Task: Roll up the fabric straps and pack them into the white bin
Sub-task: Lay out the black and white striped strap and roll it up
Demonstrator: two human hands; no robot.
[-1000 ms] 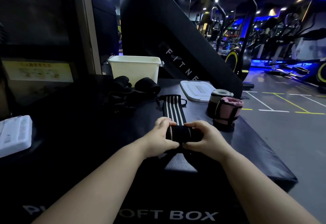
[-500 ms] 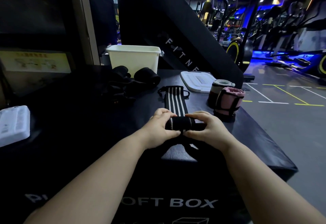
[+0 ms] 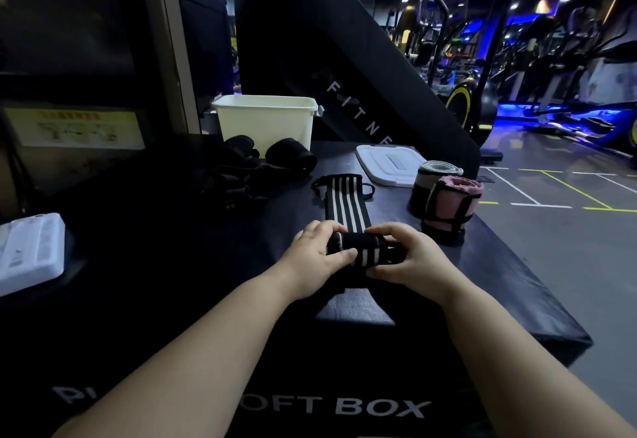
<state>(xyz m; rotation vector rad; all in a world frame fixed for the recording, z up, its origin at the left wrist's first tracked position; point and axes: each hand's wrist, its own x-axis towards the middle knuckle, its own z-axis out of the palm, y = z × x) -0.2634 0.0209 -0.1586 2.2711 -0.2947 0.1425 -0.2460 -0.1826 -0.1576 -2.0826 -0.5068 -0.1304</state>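
Observation:
A black strap with white stripes (image 3: 345,201) lies flat on the black soft box (image 3: 172,248), its far end with a thin loop. The near end is wound into a roll (image 3: 362,248). My left hand (image 3: 319,255) grips the roll's left end and my right hand (image 3: 410,258) grips its right end. The white bin (image 3: 265,125) stands open at the back of the box. A rolled black strap (image 3: 291,158) and a dark heap of other straps (image 3: 238,172) lie just in front of the bin.
The bin's white lid (image 3: 386,165) lies flat to the right of the bin. A grey roll (image 3: 434,181) and a pink roll (image 3: 451,205) stand near the box's right edge. A white tray (image 3: 29,251) sits at the far left. Gym machines stand behind.
The roll has moved farther along the strap toward the bin and grown thicker, so the flat length is shorter. Both hands moved forward with it.

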